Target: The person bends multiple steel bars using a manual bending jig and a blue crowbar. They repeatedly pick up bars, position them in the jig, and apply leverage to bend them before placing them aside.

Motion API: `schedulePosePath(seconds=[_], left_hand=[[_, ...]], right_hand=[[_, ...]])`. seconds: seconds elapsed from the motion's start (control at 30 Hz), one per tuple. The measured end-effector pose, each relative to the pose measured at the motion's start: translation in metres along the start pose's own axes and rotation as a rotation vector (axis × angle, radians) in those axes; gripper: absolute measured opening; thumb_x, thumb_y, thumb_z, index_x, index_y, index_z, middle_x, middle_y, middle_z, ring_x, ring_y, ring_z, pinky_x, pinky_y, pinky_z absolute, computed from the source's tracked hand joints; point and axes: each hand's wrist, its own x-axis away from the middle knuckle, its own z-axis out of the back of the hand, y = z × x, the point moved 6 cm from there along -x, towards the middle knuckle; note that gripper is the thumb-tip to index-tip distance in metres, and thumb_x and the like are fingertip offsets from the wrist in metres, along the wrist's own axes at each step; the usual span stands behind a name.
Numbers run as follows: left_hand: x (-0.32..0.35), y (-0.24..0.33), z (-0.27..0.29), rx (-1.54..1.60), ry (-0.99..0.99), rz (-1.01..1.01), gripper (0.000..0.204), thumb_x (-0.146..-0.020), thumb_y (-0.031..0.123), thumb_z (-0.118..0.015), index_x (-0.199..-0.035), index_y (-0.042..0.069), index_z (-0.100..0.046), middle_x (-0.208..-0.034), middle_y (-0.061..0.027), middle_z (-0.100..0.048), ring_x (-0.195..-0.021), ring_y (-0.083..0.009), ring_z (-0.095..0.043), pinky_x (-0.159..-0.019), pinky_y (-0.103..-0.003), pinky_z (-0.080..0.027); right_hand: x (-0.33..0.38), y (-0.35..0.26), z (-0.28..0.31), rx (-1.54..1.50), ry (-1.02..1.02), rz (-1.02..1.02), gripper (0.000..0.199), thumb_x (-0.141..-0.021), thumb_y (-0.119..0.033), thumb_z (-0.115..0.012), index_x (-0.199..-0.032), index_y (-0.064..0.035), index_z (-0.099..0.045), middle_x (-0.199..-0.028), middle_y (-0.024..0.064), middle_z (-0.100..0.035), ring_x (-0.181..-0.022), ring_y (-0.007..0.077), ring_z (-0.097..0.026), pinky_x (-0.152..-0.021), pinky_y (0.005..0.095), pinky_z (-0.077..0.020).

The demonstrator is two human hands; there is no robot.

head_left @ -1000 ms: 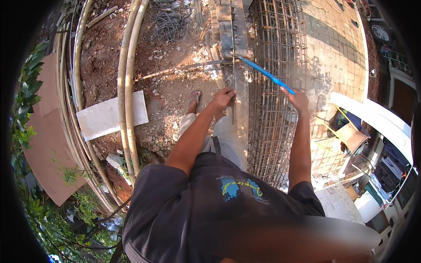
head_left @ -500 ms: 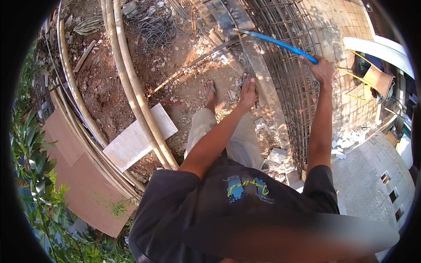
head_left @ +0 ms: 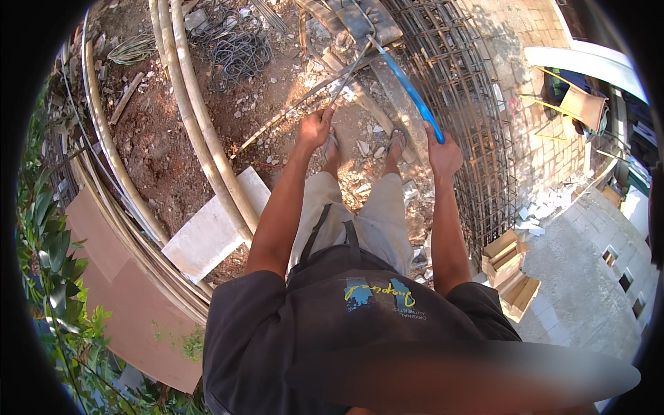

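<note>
Two hands work from the head view. The left hand, at eleven o'clock from the feet, is clenched around a thin steel rod, likely stiff and springy, best gripped near its end. The right hand, arm straight, grasps a blue bar slanting toward twelve o'clock, beside the rebar mesh.

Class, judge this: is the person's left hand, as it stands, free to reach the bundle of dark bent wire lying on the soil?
Probably not: the left hand grips a thin steel rod, and the dark wire bundle lies well beyond it.
</note>
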Motion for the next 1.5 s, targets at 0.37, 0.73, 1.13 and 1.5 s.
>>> schedulePosePath(seconds=[0.37, 0.73, 1.13, 1.5], left_hand=[[0.052, 0.024, 0.001, 0.157, 0.645, 0.076, 0.055, -0.088, 0.053, -0.082, -0.091, -0.001, -0.077, -0.074, -0.0095, -0.072, -0.066, -0.0176, -0.062, -0.068, -0.036, -0.052], [0.040, 0.025, 0.045, 0.244, 0.609, 0.088, 0.035, -0.083, 0.029, -0.091, -0.079, -0.001, -0.075, -0.067, -0.0043, -0.069, -0.064, -0.0091, -0.058, -0.059, -0.028, -0.046], [-0.054, 0.017, 0.152, 0.215, 0.468, -0.105, 0.029, -0.078, 0.022, -0.097, -0.085, 0.003, -0.076, -0.073, -0.0021, -0.073, -0.064, -0.0060, -0.061, -0.058, -0.023, -0.046], [-0.030, 0.034, 0.115, -0.047, 0.480, -0.078, 0.047, -0.082, 0.049, -0.088, -0.094, 0.003, -0.080, -0.077, -0.0094, -0.075, -0.067, -0.0185, -0.067, -0.066, -0.036, -0.054]], right_hand=[[-0.013, 0.011, -0.043, -0.502, -0.738, 0.083, 0.063, -0.087, -0.063, -0.079, -0.075, -0.0023, -0.068, -0.063, 0.0088, -0.066, -0.053, 0.0177, -0.066, -0.051, 0.0358, -0.0517], [0.025, -0.030, -0.072, -0.994, -1.374, -0.120, 0.050, -0.108, -0.034, -0.062, -0.066, -0.0145, -0.044, -0.046, -0.0024, -0.041, -0.034, 0.0093, -0.042, -0.034, 0.0275, -0.0341], [0.140, -0.138, -0.140, -1.364, -1.288, -0.378, 0.051, -0.107, -0.028, -0.065, -0.061, -0.0127, -0.048, -0.047, -0.0027, -0.045, -0.037, 0.0067, -0.041, -0.039, 0.0267, -0.0299], [0.099, -0.090, -0.114, -1.171, -1.228, -0.246, 0.047, -0.103, -0.035, -0.070, -0.067, -0.0136, -0.049, -0.048, -0.0034, -0.044, -0.036, 0.0067, -0.040, -0.037, 0.0273, -0.0316]])
